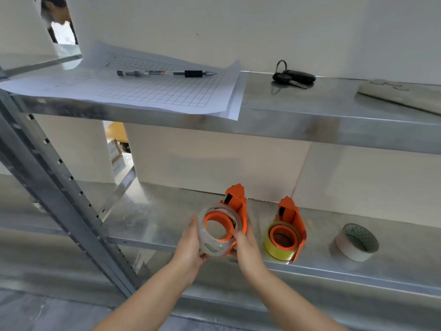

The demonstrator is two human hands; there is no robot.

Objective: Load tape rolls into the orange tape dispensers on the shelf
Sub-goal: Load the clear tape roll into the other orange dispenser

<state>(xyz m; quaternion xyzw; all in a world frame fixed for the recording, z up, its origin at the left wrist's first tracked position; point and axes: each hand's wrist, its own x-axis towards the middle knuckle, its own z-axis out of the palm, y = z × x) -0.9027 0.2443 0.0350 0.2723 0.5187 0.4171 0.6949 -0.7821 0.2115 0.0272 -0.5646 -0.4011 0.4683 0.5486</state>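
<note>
At the lower centre of the frame, your left hand (191, 244) cups the clear tape roll (216, 231) from its left side, while your right hand (245, 244) clasps the orange dispenser (235, 204) from the right. The roll sits around the dispenser's orange hub, between your palms. Just to the right, a second dispenser (292, 218) holds a yellow roll (278, 247); a white roll (356, 242) lies further right on the lower shelf (152, 218).

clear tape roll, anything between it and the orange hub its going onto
Nothing visible. The clear tape roll already sits around the hub of the left orange dispenser, with the left hand on the roll and the right hand on the dispenser.
</note>
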